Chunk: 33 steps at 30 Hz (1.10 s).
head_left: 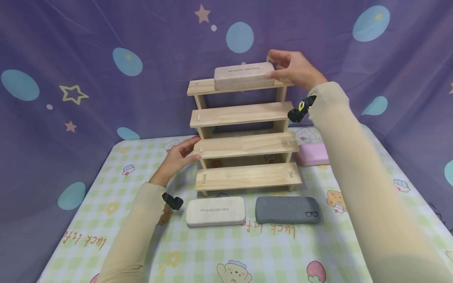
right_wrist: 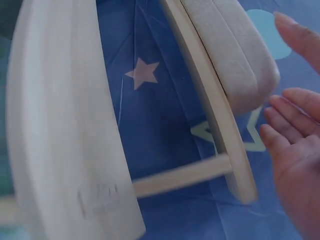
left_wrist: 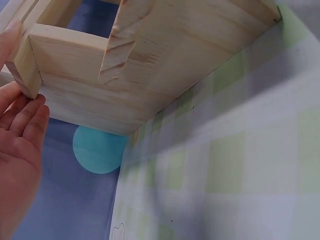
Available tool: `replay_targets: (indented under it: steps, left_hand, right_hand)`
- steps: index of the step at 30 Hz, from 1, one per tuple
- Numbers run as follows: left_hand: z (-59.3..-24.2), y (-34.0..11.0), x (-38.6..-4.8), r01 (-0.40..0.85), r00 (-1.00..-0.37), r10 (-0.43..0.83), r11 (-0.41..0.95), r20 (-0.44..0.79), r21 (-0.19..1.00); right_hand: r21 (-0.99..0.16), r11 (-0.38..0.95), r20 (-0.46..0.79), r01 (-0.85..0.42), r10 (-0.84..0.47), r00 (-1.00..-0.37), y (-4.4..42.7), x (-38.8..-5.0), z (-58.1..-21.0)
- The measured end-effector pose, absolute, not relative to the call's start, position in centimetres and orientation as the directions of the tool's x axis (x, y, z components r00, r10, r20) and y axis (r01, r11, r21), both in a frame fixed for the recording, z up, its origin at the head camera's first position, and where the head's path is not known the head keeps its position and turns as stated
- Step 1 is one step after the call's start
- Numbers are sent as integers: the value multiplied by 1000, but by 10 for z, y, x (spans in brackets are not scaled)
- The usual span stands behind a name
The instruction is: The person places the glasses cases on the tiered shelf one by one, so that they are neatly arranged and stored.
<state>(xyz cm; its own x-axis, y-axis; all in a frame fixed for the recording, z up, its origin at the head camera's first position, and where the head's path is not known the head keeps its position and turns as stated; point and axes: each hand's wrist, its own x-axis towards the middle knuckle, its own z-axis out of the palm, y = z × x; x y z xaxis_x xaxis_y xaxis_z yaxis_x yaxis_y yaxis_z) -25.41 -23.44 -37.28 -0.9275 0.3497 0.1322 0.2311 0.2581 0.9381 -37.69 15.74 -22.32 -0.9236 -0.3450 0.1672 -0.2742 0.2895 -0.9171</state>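
A pale glasses case (head_left: 244, 76) lies flat on the top board (head_left: 201, 87) of a wooden rack (head_left: 245, 146). Its long axis runs left to right, parallel to the board and rising slightly toward my right; one narrow end points to my right hand (head_left: 298, 70), the other toward the left end of the board. The lettering on its lid lies along that axis but is too small to read. The case sits close to mid-length, with a shorter bare stretch on its right. My right fingers (right_wrist: 302, 101) are extended and apart from the thumb, around the case's right end; the right wrist view shows a gap between them and the case.

My left hand (head_left: 177, 157) pinches the left end of the rack's third board from the top, thumb on one side, fingers on the other.

On the counter (head_left: 198, 253), in front of the rack, a white case (head_left: 216, 212) and a grey case (head_left: 283, 210) lie side by side, apart, long axes left to right. The white one's lettering faces me upright; the grey one's glasses mark is near its right end. A pink case (head_left: 312, 154) lies right of the rack, partly hidden by my right sleeve (head_left: 368, 173).
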Motion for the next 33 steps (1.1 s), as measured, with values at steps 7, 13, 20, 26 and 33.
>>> replay_targets:
  steps: [7,13,20,26,33]
  left_hand:
    - [-361,-226,-248,223,-930,348,273,119,936]
    - [-361,-224,-248,221,-928,354,263,119,939]
    - [-365,-225,-249,230,-926,354,253,132,940]
    - [-367,-227,-250,221,-928,351,252,124,942]
    - [-366,-227,-250,223,-928,353,263,121,939]
  right_hand:
    - [-953,34,266,-301,-382,-885,190,-359,-235]
    - [-950,-51,300,-309,-432,-851,221,-338,-258]
    - [-946,-52,296,-319,-536,-790,256,-313,-291]
    - [-942,-1,269,-336,-598,-755,287,-297,-326]
    - [-943,158,148,-294,-591,-793,318,-285,-358]
